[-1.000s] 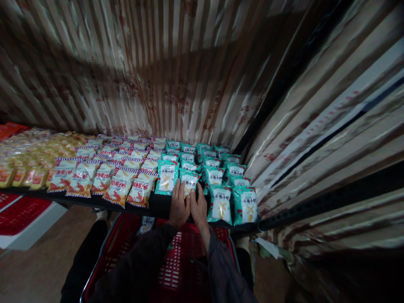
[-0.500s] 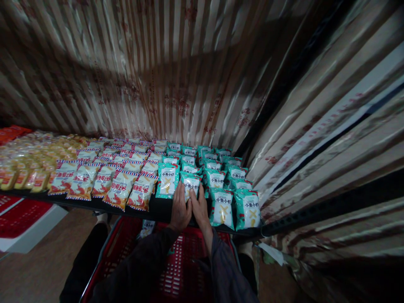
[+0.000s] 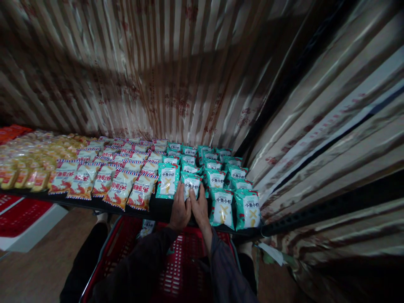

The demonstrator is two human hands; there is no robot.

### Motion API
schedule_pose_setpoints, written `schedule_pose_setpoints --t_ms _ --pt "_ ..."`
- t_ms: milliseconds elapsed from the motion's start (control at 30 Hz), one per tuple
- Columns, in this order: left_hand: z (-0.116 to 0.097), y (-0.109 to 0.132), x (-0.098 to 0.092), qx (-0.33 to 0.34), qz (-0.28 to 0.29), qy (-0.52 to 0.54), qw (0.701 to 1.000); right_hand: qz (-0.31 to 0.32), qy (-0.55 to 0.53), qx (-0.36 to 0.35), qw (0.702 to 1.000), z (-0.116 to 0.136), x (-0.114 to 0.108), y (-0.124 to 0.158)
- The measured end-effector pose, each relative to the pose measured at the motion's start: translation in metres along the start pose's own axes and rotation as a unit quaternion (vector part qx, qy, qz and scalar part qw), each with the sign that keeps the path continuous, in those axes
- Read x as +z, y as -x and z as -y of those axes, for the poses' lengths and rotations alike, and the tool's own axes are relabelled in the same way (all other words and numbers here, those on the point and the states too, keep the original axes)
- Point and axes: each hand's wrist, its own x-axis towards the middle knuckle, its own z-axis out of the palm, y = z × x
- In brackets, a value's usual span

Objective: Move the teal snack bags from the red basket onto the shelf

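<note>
Both of my hands rest on one teal snack packet (image 3: 191,183) at the front of the dark shelf (image 3: 159,208). My left hand (image 3: 179,210) holds its left side and my right hand (image 3: 200,207) holds its right side, fingers closed around the lower edge. Rows of matching teal packets (image 3: 235,172) lie beside and behind it. Red-and-white striped packets (image 3: 121,187) fill the shelf just to the left.
Yellow packets (image 3: 28,162) cover the shelf's far left. A red plastic basket (image 3: 183,269) sits below my arms. Striped glossy wrapping lines the back wall and the right side. A red and white low platform (image 3: 23,225) stands at the lower left.
The view shifted slightly. My hands stayed on the teal packet and nudged it a little further onto the shelf.
</note>
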Motion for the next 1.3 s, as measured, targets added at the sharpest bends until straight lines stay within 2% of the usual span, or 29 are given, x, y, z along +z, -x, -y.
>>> schedule_pose_setpoints --t_ms 433,600,700,933,1100,1300 --pt "-0.017 -0.016 -0.001 -0.056 -0.014 0.057 0.997 -0.02 0.01 -0.022 1.0 -0.003 -0.002 -0.003" --pt "-0.023 -0.032 0.003 -0.131 -0.05 0.071 0.988 -0.016 0.016 -0.013 1.0 -0.001 -0.003 -0.006" --pt "-0.022 -0.041 0.005 -0.14 -0.068 0.075 0.985 -0.016 0.005 -0.022 1.0 -0.001 -0.002 -0.007" --pt "-0.023 -0.048 0.009 -0.186 -0.041 0.07 0.979 -0.021 -0.007 -0.01 1.0 -0.003 0.0 -0.008" --pt "-0.025 -0.051 0.009 -0.183 -0.04 0.076 0.979 -0.034 0.006 -0.001 0.999 -0.001 -0.001 -0.007" --pt "-0.027 -0.071 0.007 -0.188 -0.039 0.083 0.978 -0.041 0.017 0.005 0.999 0.001 0.0 -0.008"
